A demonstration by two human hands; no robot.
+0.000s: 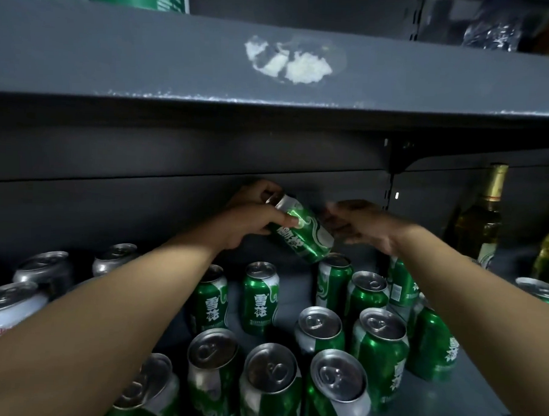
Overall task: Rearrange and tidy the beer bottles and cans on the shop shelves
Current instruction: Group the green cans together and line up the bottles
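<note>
Centre frame, under the grey upper shelf (179,56): left hand (250,219) gripping a tilted green can (300,229), lifted above the upright green cans (260,298) on the lower shelf (466,401). Right hand (365,226) just beside it, fingers loosely spread, holding nothing. Silver cans (44,268) lower left; bottles (482,217) far right.

My view is dim; the shelf (466,401) recess falls into shadow. Can tops (271,369) catch soft glare. Fingers (336,210) blur, and the wide lens bends the edges.
</note>
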